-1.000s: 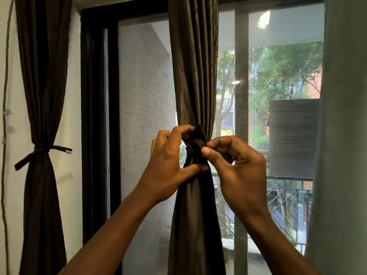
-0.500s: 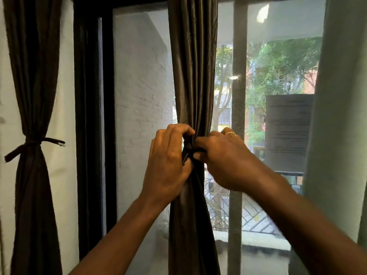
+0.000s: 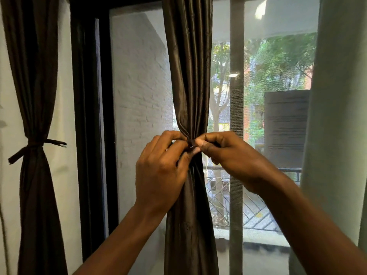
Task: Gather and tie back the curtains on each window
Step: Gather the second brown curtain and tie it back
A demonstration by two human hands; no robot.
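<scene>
A dark brown satin curtain hangs in the middle of the window, bunched into a narrow waist at hand height. A small dark knot of the tie-back shows at that waist. My left hand pinches the tie from the left and my right hand pinches it from the right, fingertips almost touching at the knot. The tie's loose ends are hidden under my fingers. At the far left a second brown curtain is bound by its own tie-back, one end sticking out to the right.
A black window frame stands between the two curtains. A grey vertical bar of the screen runs just right of the middle curtain. A pale green curtain hangs along the right edge. Outside are a white brick wall, trees and a railing.
My hands have drawn the tie tighter, so the knot is now smaller and the curtain's waist narrower. My fingertips have closed in on the knot from both sides.
</scene>
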